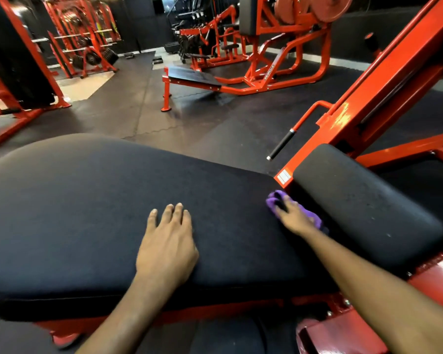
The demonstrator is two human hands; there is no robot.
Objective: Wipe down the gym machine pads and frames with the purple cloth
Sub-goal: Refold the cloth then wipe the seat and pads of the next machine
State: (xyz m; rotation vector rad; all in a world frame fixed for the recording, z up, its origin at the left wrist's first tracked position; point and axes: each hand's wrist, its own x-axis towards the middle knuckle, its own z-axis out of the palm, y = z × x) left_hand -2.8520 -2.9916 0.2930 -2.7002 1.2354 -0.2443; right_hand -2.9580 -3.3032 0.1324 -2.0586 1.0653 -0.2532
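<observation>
Right hand (292, 217) grips the purple cloth (273, 201) at the large pad's (87, 213) right end; left hand (168, 241) lies flat mid-pad, empty

Large black padded surface (87, 213), lower left and centre: plain matte black, no pattern. Smaller rounded black pad (356, 208), right: black with scattered pale flecks. Crumpled purple cloth (273, 200), right of centre: solid bright purple. Sloping red painted steel frame (394, 80), upper right: glossy red, white glare patches. Small white sticker (284, 178) on it, print unreadable. Rubber-sleeved handle (281, 144), right of centre: black, silver end cap. Rubber floor mats (138, 111): dark grey, jigsaw-edged seams. Pale beige floor patch (85, 85), upper left. Background gym machine (266, 72), top centre: red frame, black pads. Round weight plates (327, 6), top right: faded red.
</observation>
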